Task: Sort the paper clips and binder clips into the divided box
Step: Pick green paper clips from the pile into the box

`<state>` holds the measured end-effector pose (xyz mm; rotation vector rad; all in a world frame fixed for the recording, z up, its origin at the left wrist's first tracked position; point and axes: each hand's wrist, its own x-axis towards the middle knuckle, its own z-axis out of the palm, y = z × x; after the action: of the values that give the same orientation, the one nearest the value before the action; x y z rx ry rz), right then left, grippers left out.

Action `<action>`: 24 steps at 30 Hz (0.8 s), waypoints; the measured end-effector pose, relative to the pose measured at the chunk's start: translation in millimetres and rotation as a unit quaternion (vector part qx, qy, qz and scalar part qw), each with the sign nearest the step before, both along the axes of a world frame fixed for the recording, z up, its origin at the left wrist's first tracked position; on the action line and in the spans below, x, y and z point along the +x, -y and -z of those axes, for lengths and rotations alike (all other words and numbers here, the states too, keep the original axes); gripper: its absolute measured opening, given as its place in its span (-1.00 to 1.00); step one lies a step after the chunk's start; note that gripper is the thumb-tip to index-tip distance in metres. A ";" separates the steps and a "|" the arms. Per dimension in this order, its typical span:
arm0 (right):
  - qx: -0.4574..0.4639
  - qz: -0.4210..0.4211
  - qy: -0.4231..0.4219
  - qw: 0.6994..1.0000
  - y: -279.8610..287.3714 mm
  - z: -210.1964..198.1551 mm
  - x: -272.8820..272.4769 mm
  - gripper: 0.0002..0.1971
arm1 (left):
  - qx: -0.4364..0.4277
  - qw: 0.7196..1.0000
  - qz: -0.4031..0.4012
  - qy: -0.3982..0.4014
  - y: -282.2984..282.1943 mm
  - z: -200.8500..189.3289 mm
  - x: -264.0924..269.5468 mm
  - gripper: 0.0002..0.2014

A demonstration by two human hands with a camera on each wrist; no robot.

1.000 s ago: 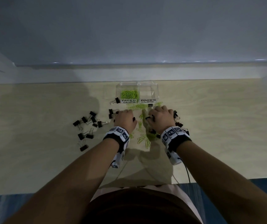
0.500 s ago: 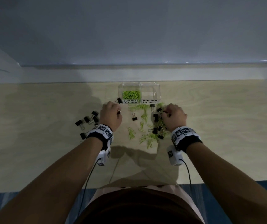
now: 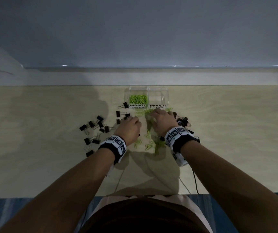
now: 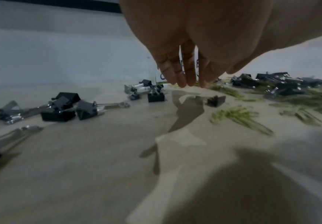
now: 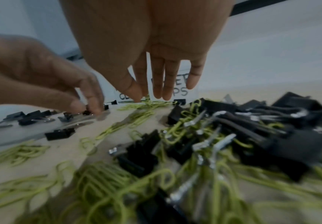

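Observation:
The clear divided box (image 3: 166, 95) stands at the table's far middle. Its PAPER CLIPS half holds green paper clips (image 3: 138, 99); the BINDER CLIPS half looks bare. Loose green paper clips (image 3: 150, 145) (image 5: 106, 178) lie before it, mixed on the right with a heap of black binder clips (image 3: 184, 122) (image 5: 262, 128). More binder clips (image 3: 98, 130) (image 4: 60, 109) are scattered to the left. My left hand (image 3: 129, 127) (image 5: 87, 107) pinches a small black binder clip (image 5: 86, 112) on the table. My right hand (image 3: 161, 121) (image 5: 156, 95) hangs with straight fingers, tips on paper clips just before the box.
The pale wooden table (image 3: 227, 132) ends at a white wall behind the box. Thin cables (image 3: 194, 182) run from my wrists over the near edge. One binder clip (image 3: 124, 105) lies against the box's left front corner.
Half a second ago my hands were spread apart, left among the left binder clips, right on the right heap. Both have come back to the middle, in front of the box.

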<state>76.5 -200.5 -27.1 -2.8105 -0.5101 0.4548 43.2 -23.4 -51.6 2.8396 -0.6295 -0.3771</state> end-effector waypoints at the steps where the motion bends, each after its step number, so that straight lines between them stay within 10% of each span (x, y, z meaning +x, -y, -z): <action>1: -0.003 -0.005 -0.007 1.000 -5.8 -0.5 1.8 -0.67 | 0.000 1.000 -0.014 -0.004 -0.3 -2.4 4.8 -0.68; 7: -0.086 -0.044 -0.044 0.994 -15.2 5.2 -6.4 -0.45 | 0.054 0.997 -0.052 -0.028 13.9 -7.8 21.8 -0.35; 24: -0.014 -0.126 0.043 0.991 4.8 14.2 -75.5 -0.45 | -0.034 0.998 -0.028 -0.049 -24.2 -2.1 -58.3 -0.36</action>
<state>1.0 -205.3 -41.3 -2.8127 -0.8899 0.3904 -15.1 0.8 -49.5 2.7477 -0.5320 -0.4736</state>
